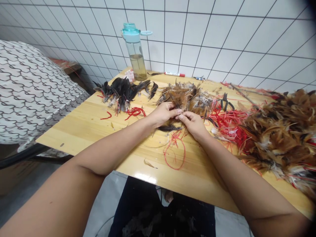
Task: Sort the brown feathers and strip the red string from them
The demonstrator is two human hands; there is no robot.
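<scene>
My left hand (pixel 165 113) and my right hand (pixel 193 122) meet at the middle of the wooden table (pixel 81 126). Both have their fingers pinched together on a small bunch of feathers (pixel 170 126) with dark tips showing below the left hand. Red thread (pixel 174 149) trails from under my hands and loops toward the table's near edge. Just behind my hands lies a heap of brown feathers (pixel 187 95).
A pile of black feathers (pixel 122 90) lies at the back left, a large heap of brown feathers (pixel 283 131) at the right. Tangled red threads (pixel 228 120), dark pliers (pixel 225 102), a teal-capped bottle (pixel 135 52), a marker (pixel 174 74). A patterned cushion (pixel 32 92) sits left.
</scene>
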